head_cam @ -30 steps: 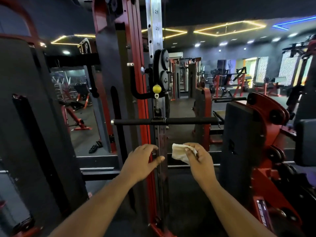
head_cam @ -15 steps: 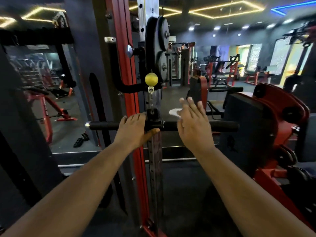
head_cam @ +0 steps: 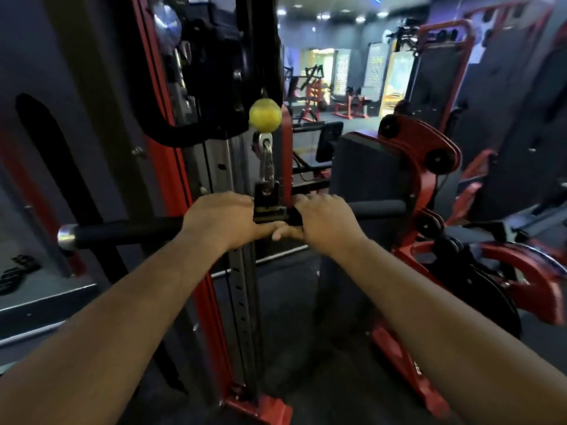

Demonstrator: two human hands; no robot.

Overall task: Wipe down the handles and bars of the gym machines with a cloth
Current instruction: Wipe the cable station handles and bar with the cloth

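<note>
Your left hand (head_cam: pixel 222 217) and right hand (head_cam: pixel 325 220) both curl over the black foam-covered cable bar (head_cam: pixel 129 233), either side of its centre clamp (head_cam: pixel 270 207). The bar's chrome left end is free; its right end sits just beside the red machine frame (head_cam: pixel 420 179). Cloth hidden, no readable writing.

My left hand (head_cam: pixel 222 219) and right hand (head_cam: pixel 326 220) sit on the cable bar (head_cam: pixel 129 233) at frame centre, either side of its swivel clamp (head_cam: pixel 268 207). The stopper ball (head_cam: pixel 265 115) hangs directly above the clamp. The perforated upright (head_cam: pixel 242 286) stands behind the bar.
</note>
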